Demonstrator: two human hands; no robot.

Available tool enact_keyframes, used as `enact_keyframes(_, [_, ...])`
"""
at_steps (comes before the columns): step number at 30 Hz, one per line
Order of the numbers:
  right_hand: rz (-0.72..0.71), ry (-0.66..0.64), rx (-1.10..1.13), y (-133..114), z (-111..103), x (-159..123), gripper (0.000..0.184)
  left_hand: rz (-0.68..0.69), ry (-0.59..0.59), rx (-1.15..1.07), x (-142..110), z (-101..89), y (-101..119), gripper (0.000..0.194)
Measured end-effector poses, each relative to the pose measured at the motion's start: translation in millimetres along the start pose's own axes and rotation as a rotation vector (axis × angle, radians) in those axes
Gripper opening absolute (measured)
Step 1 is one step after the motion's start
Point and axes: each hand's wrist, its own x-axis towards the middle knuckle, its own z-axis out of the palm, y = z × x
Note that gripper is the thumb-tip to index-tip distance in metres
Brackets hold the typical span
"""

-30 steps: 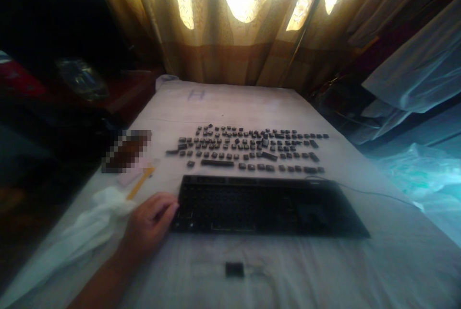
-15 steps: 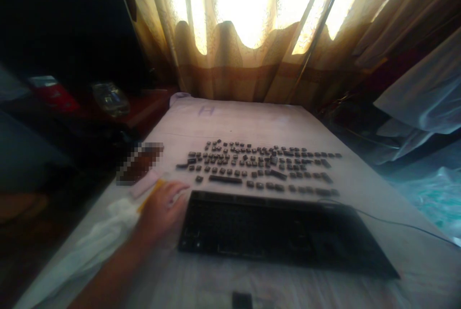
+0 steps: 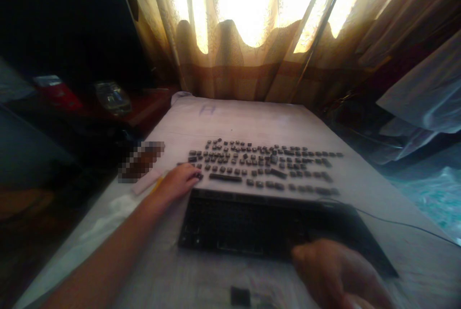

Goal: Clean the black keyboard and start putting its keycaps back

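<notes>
A black keyboard base point(image 3: 245, 222), its keycaps off, lies on the white-covered surface in front of me. Beyond it the loose black keycaps point(image 3: 225, 178) are spread in rough rows. My left hand point(image 3: 180, 180) reaches to the left end of the nearest row, its fingertips closed on a small keycap point(image 3: 199, 175). Low on the right, my right hand point(image 3: 334, 270) is over the near edge of the keyboard base, blurred, with its fingers curled in; whatever they may hold is hidden.
A thin cable point(image 3: 403, 225) runs off to the right. White cloth point(image 3: 104, 220) and a pale pink strip point(image 3: 146, 182) lie at left, by a pixelated patch. A small dark square piece point(image 3: 240, 296) lies near me. Curtains point(image 3: 234, 69) hang behind.
My left hand has moved forward and right, from beside the keyboard base to the keycap. My right hand has come into view at the lower right.
</notes>
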Motion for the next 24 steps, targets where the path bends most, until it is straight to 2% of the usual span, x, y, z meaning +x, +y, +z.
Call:
enact_keyframes(1, [0.047,0.106,0.098,-12.5,0.7,16.3,0.029,-0.001,0.0,0.002,0.5,0.3,-0.2,0.024])
enact_keyframes(2, [0.052,0.143,0.127,-21.9,2.6,29.5,0.033,-0.001,0.003,0.003,0.7,0.3,-0.3,0.024])
enact_keyframes(4, [0.038,0.171,0.169,-32.1,7.7,47.0,0.039,0.0,0.014,0.0,-0.4,-0.8,0.1,0.023])
enact_keyframes(7, [0.026,0.194,0.211,-35.2,14.0,57.4,0.04,0.003,0.029,-0.015,-8.2,-6.5,6.5,0.025])
enact_keyframes(9, [0.033,0.178,0.125,-38.8,17.1,62.2,0.036,0.017,0.031,-0.044,-17.9,-12.1,17.5,0.027])
enact_keyframes(12, [0.023,0.183,-0.16,-50.8,25.2,75.2,0.026,0.107,0.019,-0.166,-35.1,-19.9,43.5,0.027])
enact_keyframes(14, [-0.035,0.19,-0.314,-57.4,34.6,86.5,0.013,0.188,-0.043,-0.247,-45.1,-22.5,62.8,0.026])
enact_keyframes(15, [-0.059,0.21,-0.358,-58.8,40.1,91.6,0.014,0.213,-0.064,-0.281,-49.1,-22.7,71.7,0.026])
enact_keyframes(18, [-0.08,0.174,-0.412,-54.3,57.0,101.1,0.02,0.255,-0.108,-0.385,-57.7,-18.5,93.0,0.025])
enact_keyframes(20, [-0.101,0.171,-0.426,-47.1,65.9,102.0,0.018,0.264,-0.13,-0.458,-61.7,-12.3,103.0,0.023])
enact_keyframes(24, [-0.121,0.267,-0.444,-34.1,71.7,97.3,0.009,0.157,-0.114,-0.59,-67.6,3.3,114.6,0.018])
